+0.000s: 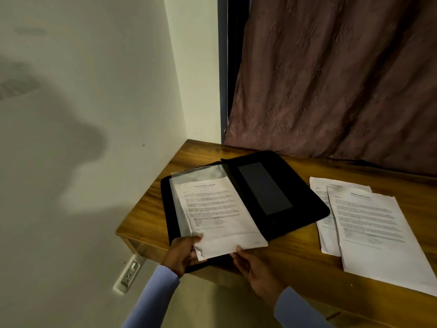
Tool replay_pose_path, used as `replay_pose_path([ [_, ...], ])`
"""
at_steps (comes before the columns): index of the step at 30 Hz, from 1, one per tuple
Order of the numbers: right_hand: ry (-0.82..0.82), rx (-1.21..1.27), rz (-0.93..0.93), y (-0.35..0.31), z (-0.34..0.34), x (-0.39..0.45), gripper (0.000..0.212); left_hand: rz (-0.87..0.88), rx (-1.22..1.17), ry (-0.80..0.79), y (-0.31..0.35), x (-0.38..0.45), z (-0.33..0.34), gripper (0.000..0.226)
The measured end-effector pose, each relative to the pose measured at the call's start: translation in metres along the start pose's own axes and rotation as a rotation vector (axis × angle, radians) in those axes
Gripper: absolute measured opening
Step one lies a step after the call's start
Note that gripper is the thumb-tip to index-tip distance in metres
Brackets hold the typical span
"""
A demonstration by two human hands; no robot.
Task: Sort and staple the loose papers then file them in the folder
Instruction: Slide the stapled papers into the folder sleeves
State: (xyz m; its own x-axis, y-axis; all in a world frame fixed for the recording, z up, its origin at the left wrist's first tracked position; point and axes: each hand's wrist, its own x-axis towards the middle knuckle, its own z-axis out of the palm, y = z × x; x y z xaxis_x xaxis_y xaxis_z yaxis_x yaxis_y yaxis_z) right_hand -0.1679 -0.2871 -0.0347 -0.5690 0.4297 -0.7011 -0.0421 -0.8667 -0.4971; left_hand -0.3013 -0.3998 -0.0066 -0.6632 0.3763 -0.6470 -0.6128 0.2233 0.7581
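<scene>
A black folder (279, 185) lies open on the wooden desk (295, 247), with clear plastic sleeves (182, 216) on its left half. A printed paper set (217, 216) lies partly inside the top sleeve, its near end sticking out toward me. My left hand (182, 253) grips the paper's near left corner, thumb on top. My right hand (254, 268) holds the near right edge from below, fingers curled under it. Two more printed paper sets (373, 228) lie overlapped on the desk to the right of the folder. No stapler is in view.
The desk sits in a corner, with a white wall (82, 114) to the left and a brown curtain (331, 79) behind. A white power socket (128, 273) is on the wall below the desk's left edge. The folder's near edge overhangs the desk front.
</scene>
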Motion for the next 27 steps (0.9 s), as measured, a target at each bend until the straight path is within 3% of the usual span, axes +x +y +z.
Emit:
replay_pose_path([
  [5, 0.045, -0.009, -0.045, -0.001, 0.01, 0.001, 0.009, 0.005, -0.014, -0.002, -0.001, 0.003, -0.003, 0.024],
  [20, -0.036, 0.016, -0.029, 0.001, 0.013, 0.023, 0.012, 0.046, -0.038, -0.05, -0.002, -0.004, -0.009, 0.03],
  [27, -0.013, 0.038, -0.115, -0.002, 0.026, 0.036, 0.009, 0.045, -0.029, -0.106, 0.001, -0.011, -0.005, 0.022],
])
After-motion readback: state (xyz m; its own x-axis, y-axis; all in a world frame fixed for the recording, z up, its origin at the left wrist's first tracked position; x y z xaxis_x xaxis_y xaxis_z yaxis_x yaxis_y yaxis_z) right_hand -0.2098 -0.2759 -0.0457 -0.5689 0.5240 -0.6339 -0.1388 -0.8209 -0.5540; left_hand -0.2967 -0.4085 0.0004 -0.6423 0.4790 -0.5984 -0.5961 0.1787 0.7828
